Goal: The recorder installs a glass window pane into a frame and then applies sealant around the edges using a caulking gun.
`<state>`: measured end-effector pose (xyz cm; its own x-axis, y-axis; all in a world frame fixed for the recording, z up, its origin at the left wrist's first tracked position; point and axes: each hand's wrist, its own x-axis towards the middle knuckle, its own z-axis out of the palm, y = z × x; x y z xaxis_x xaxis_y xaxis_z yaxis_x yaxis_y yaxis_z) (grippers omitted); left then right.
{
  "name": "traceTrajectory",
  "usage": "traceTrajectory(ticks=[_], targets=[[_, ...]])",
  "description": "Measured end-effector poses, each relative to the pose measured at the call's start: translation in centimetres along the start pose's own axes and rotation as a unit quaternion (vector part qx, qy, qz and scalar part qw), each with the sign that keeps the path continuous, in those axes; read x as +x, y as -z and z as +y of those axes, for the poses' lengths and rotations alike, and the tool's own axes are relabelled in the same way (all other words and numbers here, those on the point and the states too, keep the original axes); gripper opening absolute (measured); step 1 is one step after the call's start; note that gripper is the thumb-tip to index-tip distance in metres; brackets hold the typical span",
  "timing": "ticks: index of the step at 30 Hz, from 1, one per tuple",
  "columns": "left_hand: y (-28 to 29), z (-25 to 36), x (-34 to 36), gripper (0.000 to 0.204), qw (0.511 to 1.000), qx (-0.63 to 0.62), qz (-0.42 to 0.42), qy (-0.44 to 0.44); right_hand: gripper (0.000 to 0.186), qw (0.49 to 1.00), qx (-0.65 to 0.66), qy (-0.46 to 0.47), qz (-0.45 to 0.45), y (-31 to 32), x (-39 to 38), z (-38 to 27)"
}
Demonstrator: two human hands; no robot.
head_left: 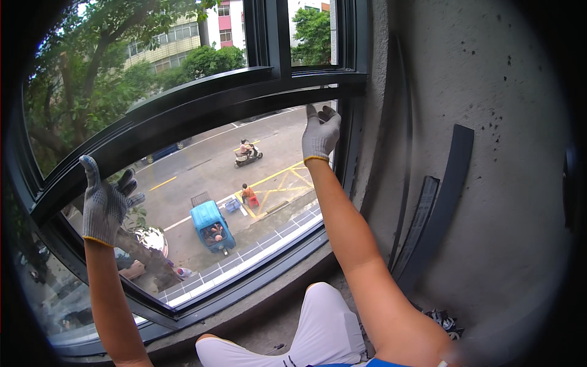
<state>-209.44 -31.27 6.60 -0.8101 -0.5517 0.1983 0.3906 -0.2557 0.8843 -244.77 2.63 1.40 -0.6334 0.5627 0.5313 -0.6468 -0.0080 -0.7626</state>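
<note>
A long black metal bar (202,116) runs across the window, just below the fixed crossbar (202,82) of the black frame. My left hand (105,208), in a grey knit glove with a yellow cuff, grips the bar near its left end. The thumb points up along the front and the fingers curl beneath. Close to the right upright, my right hand (321,134) wears the same kind of glove. Its fingers are bent at the bar's lower edge, and their far sides are hidden. Both arms are stretched up and forward.
Past the lower window opening, a street (189,165) lies far below, with a blue three-wheeler (211,223) and a rider on a scooter (247,156). The lower frame rail (257,260) is before my knees. Dark strips (443,183) lean on the right-hand concrete wall (501,202).
</note>
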Motion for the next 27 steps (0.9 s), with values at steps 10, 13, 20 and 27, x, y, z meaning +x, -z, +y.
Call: traceTrajectory(ticks=[10,13,20,27], targets=[[-0.2,0.8,-0.1,0.086,1.000,0.008,0.000,0.011,0.099,0.934,0.220,-0.264,-0.097,-6.4,6.4,-0.5],[-0.4,1.2,-0.2,0.087,0.998,0.028,-0.059,0.018,0.096,0.952,0.165,-0.241,-0.088,-6.0,6.2,-1.9],[-3.1,1.5,-1.5,0.079,1.000,-0.011,0.008,0.013,0.074,0.911,0.267,-0.274,-0.155,-5.6,7.8,-2.0],[-5.1,1.8,-2.7,0.077,0.999,-0.017,0.025,-0.018,0.043,0.849,0.385,-0.317,-0.174,-6.9,9.1,-0.8]])
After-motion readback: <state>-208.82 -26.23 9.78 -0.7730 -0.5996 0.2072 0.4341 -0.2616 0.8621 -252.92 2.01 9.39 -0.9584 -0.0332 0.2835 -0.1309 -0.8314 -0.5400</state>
